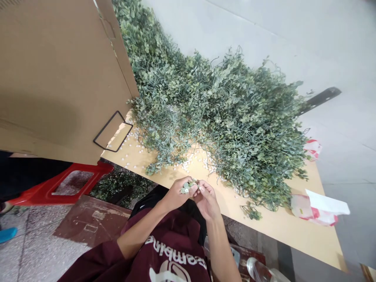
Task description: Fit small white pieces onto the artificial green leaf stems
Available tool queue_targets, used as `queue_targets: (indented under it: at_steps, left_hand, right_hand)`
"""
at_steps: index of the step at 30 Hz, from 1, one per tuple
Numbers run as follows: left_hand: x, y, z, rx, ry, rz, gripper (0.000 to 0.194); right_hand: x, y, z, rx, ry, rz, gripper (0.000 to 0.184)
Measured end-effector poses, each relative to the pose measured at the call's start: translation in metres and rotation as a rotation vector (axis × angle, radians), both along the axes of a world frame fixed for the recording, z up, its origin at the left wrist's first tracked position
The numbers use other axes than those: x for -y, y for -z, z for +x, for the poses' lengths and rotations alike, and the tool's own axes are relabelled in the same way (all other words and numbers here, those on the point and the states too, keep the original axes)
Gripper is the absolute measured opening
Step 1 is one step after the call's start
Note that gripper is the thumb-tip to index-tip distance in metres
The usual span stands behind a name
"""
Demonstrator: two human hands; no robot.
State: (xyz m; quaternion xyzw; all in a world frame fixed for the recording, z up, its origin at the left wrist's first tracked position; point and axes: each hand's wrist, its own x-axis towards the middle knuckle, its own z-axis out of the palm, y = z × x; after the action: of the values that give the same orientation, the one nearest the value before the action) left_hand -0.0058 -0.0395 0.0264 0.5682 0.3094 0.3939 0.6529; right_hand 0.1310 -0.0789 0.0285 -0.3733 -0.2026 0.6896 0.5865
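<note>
Maroon top (141, 237) with pale lettering is closest, bottom centre, below your hands. Left hand (178, 194) has a narrow grip on a small bunch of artificial leaf sprigs (185, 189), lower middle of frame; right hand (207, 199) meets it, fingertips pinched close together at the bunch. Can't tell what, if anything, sits between the right fingertips.

Progress: just that small bunch is in hand. Big heap of artificial greenery (252, 129) fills the table (311, 239) from upper middle to right. Can't tell finished pieces from unfinished; judging by the heap, plenty could be left. Loose white bits (185, 166) lie scattered along its near edge.

Around: cardboard box (58, 74) blocks upper left, black rectangular frame (106, 126) at its lower corner. Pink-and-white wrapper (315, 213) at right. Nothing stands between your hands.
</note>
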Motion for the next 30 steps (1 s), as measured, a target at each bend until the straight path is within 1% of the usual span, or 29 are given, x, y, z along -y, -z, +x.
queue_targets:
  at_steps: [6,8,10,12,16,17,19,23,25,28,30]
  left_hand:
    - [-0.002,-0.001,-0.002,-0.037,0.01,0.058,0.031]
    - [-0.003,0.0,-0.004,-0.072,0.004,0.082,0.029]
    - [-0.003,0.002,-0.006,-0.139,-0.021,0.104,0.028]
    - [-0.004,0.003,-0.007,-0.224,-0.059,0.132,0.029]
    - [-0.005,0.003,-0.007,-0.316,-0.077,0.175,0.028]
    - [-0.005,0.002,-0.007,-0.326,-0.076,0.179,0.028]
    - [-0.006,0.001,-0.006,-0.34,-0.077,0.184,0.027]
    - [-0.009,-0.001,-0.006,-0.348,-0.042,0.167,0.027]
    - [-0.012,0.0,-0.006,-0.371,-0.045,0.161,0.026]
    - [-0.014,0.003,-0.008,-0.415,-0.094,0.145,0.024]
    - [-0.015,0.005,-0.008,-0.429,-0.138,0.104,0.026]
  right_hand:
    - [0.004,-0.001,0.0,0.072,0.0,0.013,0.017]
    - [0.004,-0.001,0.0,0.106,-0.015,0.019,0.015]
    - [0.004,0.001,-0.001,0.176,0.0,0.026,0.014]
    - [0.004,0.002,-0.002,0.301,0.067,0.044,0.015]
    - [0.006,0.002,-0.005,0.676,0.197,0.097,0.014]
    - [0.006,0.001,-0.006,0.749,0.214,0.101,0.014]
    - [0.008,-0.002,-0.008,0.828,0.241,0.099,0.014]
    - [0.012,-0.006,-0.012,0.877,0.261,0.091,0.018]
    - [0.014,-0.006,-0.014,0.891,0.247,0.094,0.021]
    - [0.019,-0.003,-0.019,0.885,0.173,0.098,0.026]
    - [0.022,0.0,-0.025,0.825,0.106,0.099,0.035]
